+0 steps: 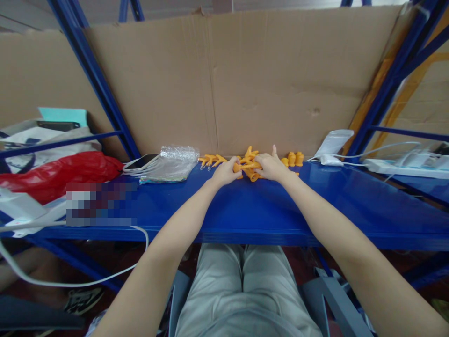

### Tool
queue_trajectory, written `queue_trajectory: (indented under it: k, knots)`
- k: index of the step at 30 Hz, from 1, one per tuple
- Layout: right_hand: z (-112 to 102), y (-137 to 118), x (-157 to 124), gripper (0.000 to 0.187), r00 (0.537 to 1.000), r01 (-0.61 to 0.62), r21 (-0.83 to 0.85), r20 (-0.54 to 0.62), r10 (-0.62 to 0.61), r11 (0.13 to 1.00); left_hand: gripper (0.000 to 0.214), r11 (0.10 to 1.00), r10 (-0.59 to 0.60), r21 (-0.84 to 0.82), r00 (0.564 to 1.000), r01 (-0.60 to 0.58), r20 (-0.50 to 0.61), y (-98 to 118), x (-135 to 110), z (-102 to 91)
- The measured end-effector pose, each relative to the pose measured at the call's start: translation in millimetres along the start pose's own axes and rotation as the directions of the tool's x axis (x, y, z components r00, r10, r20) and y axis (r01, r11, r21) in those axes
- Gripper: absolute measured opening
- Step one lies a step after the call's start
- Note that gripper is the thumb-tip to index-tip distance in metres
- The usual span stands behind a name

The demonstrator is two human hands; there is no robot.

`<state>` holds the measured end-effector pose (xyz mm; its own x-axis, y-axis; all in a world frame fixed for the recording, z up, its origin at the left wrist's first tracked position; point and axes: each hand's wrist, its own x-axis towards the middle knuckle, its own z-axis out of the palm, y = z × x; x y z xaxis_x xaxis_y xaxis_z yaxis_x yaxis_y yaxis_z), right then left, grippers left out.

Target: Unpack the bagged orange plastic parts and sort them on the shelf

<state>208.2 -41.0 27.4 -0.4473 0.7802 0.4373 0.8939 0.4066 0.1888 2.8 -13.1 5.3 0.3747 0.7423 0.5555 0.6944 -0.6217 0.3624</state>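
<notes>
Orange claw-shaped pieces [249, 164] in a small heap at the back middle of the blue shelf [245, 210], close against the cardboard wall. Left hand [226, 173] on the heap's left end, grip curled tight around one piece. Right hand [269, 167] over the right end, grip pressed down onto the pieces, thumb sticking up.

Just left of the heap, chained orange pieces [210, 160], clear of both hands. Just right, small orange caps [295, 158] standing upright. Further left, a crinkled clear bag [171, 164] with a phone [142, 162] beside it, then a red bag [59, 175]. Further right, a white pouch [333, 140] leaning near the wall and a power strip [386, 166] with white cables.

Behind everything, a creased cardboard sheet [245, 79] as backing, framed by slanting blue rack posts [98, 84]. Shelf surface glossy and smooth, catching the light. Below the front edge, grey trousers [242, 285].
</notes>
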Motion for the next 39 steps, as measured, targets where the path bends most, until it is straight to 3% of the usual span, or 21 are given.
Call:
queue_trajectory:
  k: [11,22,29,39]
  knots:
    - [0,-2,1,0.028,0.998,0.05,-0.005,-0.041,-0.051,0.999,0.029,0.994,-0.041,0.102,0.999,0.038,0.031,9,-2,-5.6]
    - [-7,-3,2,0.028,0.998,-0.001,-0.076,-0.057,-0.003,0.997,0.026,0.986,-0.105,0.128,0.994,0.103,0.009,21,-4,-8.6]
    - [-7,-3,2,0.027,0.991,0.018,-0.093,-0.133,-0.031,0.996,0.027,0.981,-0.14,0.136,0.99,0.136,0.015,22,-4,-9.6]
    - [-4,-1,2,0.027,0.978,0.052,-0.091,-0.197,-0.069,0.995,0.021,0.978,-0.208,-0.011,0.977,0.209,0.05,18,0,-3.2]
